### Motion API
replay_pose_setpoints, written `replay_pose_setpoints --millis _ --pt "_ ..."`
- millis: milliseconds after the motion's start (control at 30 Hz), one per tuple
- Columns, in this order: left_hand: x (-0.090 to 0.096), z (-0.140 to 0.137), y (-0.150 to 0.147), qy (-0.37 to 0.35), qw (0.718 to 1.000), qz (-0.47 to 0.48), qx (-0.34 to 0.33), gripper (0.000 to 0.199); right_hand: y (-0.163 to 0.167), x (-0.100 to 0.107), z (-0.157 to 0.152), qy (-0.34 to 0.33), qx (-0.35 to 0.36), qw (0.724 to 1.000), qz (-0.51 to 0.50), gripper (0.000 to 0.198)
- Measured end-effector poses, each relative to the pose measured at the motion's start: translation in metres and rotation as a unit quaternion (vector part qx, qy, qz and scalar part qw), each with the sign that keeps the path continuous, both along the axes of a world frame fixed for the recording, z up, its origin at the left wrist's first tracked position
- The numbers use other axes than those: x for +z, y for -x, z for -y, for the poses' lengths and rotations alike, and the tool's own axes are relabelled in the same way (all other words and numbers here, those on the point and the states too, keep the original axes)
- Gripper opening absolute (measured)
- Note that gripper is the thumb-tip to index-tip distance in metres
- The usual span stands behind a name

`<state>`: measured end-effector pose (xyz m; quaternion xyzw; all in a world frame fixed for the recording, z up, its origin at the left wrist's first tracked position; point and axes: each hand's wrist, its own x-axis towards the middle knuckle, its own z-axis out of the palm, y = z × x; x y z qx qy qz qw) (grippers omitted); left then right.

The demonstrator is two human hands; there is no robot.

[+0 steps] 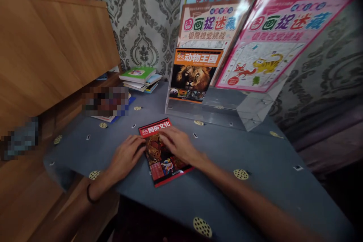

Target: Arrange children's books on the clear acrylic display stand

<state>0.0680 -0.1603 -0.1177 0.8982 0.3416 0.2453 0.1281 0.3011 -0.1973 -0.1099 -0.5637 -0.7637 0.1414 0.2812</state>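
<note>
A thin book (154,150) with a red and black cover lies slightly turned on the cloth-covered table in front of me. At its left edge rests my left hand (131,152), palm down, with the fingers stretched toward the cover and their tips at the edge. Across the upper right of the cover lies my right hand (178,143), its fingers extended and touching the surface. Neither hand is wrapped round anything. Part of the cover is hidden under the right hand.
Behind the book, a clear acrylic stand (198,111) holds a lion book (195,77), a pink-bordered book (263,56) and other books. A stack of books (138,75) sits at the back left, beside a wooden cabinet (53,45). The patterned tablecloth (218,151) covers the table.
</note>
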Motion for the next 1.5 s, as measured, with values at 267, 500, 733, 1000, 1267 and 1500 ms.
replay_pose_setpoints --millis 267,500,733,1000,1267,1500 --pt "-0.020 0.008 0.005 -0.087 0.996 -0.037 -0.003 0.030 0.052 -0.006 -0.027 0.065 0.193 0.979 0.020 0.068" --pt "-0.019 0.005 0.000 -0.083 0.997 -0.005 -0.008 0.025 -0.004 -0.028 -0.047 0.038 0.060 0.997 0.038 0.071" --pt "-0.006 -0.006 -0.008 -0.072 0.995 -0.060 -0.017 0.024 -0.034 -0.037 -0.051 0.041 0.070 0.995 0.050 0.062" --pt "-0.002 -0.026 -0.017 -0.073 0.992 -0.104 -0.028 0.024 -0.036 -0.029 -0.004 0.039 0.099 0.987 0.123 0.062" --pt "-0.007 -0.022 -0.016 -0.082 0.992 -0.094 -0.010 0.025 -0.045 -0.023 0.081 0.046 0.116 0.979 0.159 0.064" --pt "-0.009 -0.024 -0.016 -0.088 0.992 -0.091 -0.015 0.023 0.026 -0.011 0.104 0.026 0.221 0.960 0.168 0.072"
